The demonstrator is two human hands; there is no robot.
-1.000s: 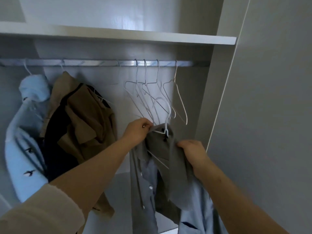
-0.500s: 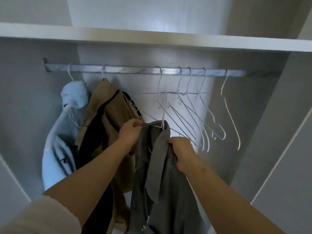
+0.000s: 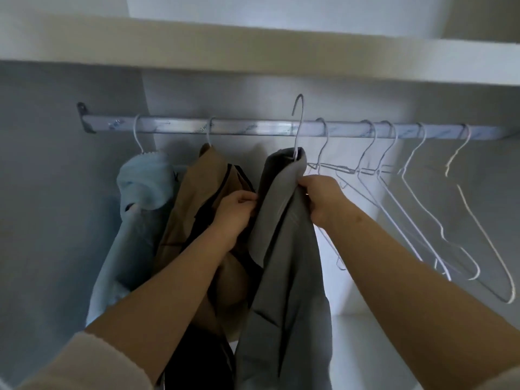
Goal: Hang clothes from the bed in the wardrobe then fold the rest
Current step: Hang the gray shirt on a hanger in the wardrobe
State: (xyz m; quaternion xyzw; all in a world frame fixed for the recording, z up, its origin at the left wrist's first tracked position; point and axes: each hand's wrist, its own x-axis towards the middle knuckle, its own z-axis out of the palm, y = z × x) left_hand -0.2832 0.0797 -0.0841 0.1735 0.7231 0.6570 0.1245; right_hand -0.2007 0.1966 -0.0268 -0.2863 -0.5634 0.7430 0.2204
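Head view: left hand (image 3: 236,212) pinches the left edge of the grey shirt (image 3: 281,249), right hand (image 3: 323,201) grips its right edge, both curled on cloth. Shirt sits on a wire hanger (image 3: 298,122) whose hook sticks up above the rail (image 3: 253,128), between the tan jacket (image 3: 197,198) on the left and empty hangers (image 3: 408,192) on the right. Blue garment (image 3: 140,192) hangs far left.

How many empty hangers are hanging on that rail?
5 empty hangers, all on the rail right of the grey shirt: first, second, third, fourth, and a cream one furthest right. The shirt may hide another.
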